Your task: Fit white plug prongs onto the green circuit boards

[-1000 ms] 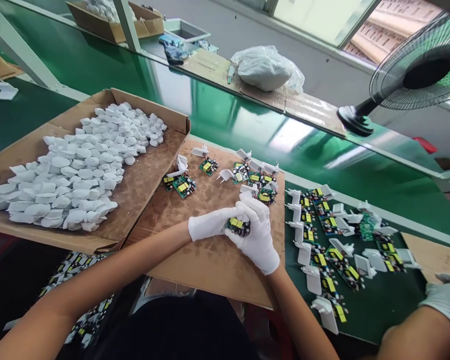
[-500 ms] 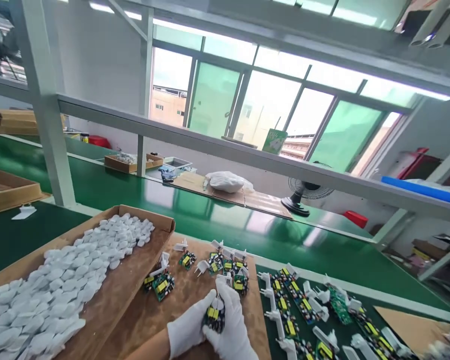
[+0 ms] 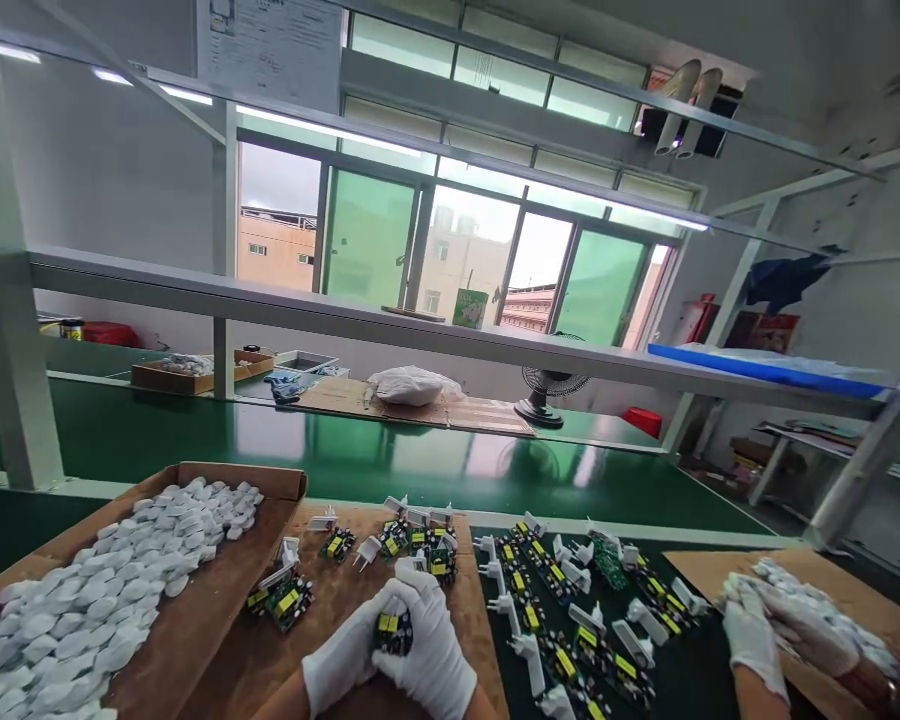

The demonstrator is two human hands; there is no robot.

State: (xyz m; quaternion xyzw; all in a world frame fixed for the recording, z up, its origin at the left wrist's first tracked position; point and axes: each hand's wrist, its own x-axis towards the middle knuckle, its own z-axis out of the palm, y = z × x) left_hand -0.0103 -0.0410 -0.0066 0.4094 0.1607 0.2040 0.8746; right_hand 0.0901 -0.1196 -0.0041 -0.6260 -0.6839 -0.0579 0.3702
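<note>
Both my hands wear white gloves and meet over the brown board at the bottom centre. Between them is a small circuit board (image 3: 394,632) with yellow-topped parts, partly covered by the fingers. My left hand (image 3: 349,640) closes on its left side. My right hand (image 3: 427,630) wraps its right side and top. Just beyond my hands, several circuit boards with white plug pieces lie in a group (image 3: 439,555) on the brown board (image 3: 330,590). Another such circuit board (image 3: 289,600) lies to the left, beside a loose white plug piece (image 3: 367,550).
On the left stands a cardboard tray (image 3: 217,600) heaped with white plastic pieces (image 3: 97,600). Rows of circuit boards with plugs (image 3: 562,600) cover the green bench to the right. A co-worker's gloved hands (image 3: 757,620) work at the far right. A shelf rail (image 3: 345,325) crosses ahead.
The view has swung right and tilted up, bringing the co-worker's hands into sight. My hands stay around the circuit board, with the right fingers now folded further over its top.
</note>
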